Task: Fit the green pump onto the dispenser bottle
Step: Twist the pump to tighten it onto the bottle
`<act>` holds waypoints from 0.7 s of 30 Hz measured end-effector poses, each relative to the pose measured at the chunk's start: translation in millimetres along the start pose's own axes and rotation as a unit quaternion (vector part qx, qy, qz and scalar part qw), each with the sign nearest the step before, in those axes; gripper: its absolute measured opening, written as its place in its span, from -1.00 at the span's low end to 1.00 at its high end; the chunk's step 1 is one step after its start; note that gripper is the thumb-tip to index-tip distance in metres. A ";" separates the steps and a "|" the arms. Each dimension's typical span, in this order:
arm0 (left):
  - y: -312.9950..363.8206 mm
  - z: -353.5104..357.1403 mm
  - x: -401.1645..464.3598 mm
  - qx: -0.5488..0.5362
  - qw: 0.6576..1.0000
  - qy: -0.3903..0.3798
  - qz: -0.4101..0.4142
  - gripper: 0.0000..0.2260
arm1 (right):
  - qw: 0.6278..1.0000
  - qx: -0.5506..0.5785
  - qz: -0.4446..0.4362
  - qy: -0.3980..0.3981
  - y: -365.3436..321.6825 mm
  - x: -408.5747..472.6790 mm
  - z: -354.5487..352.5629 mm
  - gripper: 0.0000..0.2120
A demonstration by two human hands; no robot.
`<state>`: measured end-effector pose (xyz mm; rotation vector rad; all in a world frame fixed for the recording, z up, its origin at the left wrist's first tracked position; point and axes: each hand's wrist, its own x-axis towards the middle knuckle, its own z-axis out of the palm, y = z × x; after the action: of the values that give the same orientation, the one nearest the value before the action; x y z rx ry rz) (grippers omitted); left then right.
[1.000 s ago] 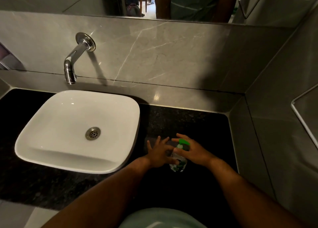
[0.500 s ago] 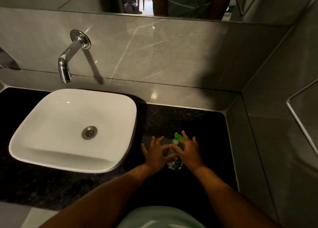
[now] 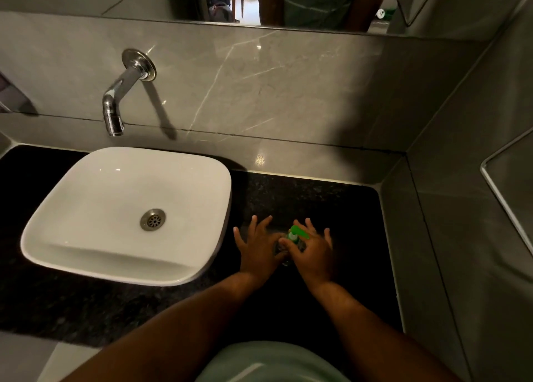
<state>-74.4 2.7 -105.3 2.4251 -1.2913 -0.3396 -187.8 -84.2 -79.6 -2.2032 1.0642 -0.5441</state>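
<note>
The dispenser bottle (image 3: 284, 249) stands upright on the black countertop (image 3: 331, 208) just right of the basin, mostly hidden between my hands. The green pump (image 3: 297, 234) sits on its top, nozzle pointing away and to the right. My left hand (image 3: 258, 244) steadies the bottle from the left with thumb and palm, its other fingers spread. My right hand (image 3: 313, 250) pinches the pump's collar with thumb and forefinger, the remaining fingers fanned out.
A white square basin (image 3: 86, 202) with a metal drain (image 3: 153, 219) fills the left of the counter. A chrome wall tap (image 3: 114, 107) hangs above it. Grey tiled walls close off the back and right; a metal rail (image 3: 501, 197) runs along the right wall.
My right hand has turned on the pump, moving from over its top to its near right side. The green nozzle now shows more fully. The bottle stays put.
</note>
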 end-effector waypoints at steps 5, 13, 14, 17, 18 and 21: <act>-4.4 2.9 3.6 -0.016 1.000 0.008 0.020 -0.53 | 1.000 -0.004 0.018 -0.005 -0.8 0.8 -3.5 -0.53; -16.3 12.5 2.5 0.002 0.999 -0.022 0.030 -0.53 | 0.990 0.030 0.089 -0.102 2.5 -25.3 -43.1 -0.01; -16.0 13.8 1.9 -0.015 0.999 -0.019 0.030 -0.51 | 0.990 0.049 0.086 -0.104 2.4 -29.2 -54.2 -0.05; -16.6 17.8 0.9 -0.049 0.998 -0.014 0.028 -0.46 | 0.985 0.107 0.090 -0.103 -10.6 -30.8 -79.7 -0.34; -16.9 18.6 0.7 -0.050 0.998 -0.015 0.028 -0.44 | 0.981 0.124 0.100 -0.111 -17.6 -27.8 -84.8 -0.46; -18.2 20.7 1.1 -0.068 0.997 -0.013 0.038 -0.44 | 0.982 0.110 0.091 -0.126 -37.6 -13.7 -92.3 -0.76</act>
<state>-68.0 6.7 -131.8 2.2596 -1.3216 -0.4246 -230.4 -88.0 11.4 -1.9000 1.0063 -0.2778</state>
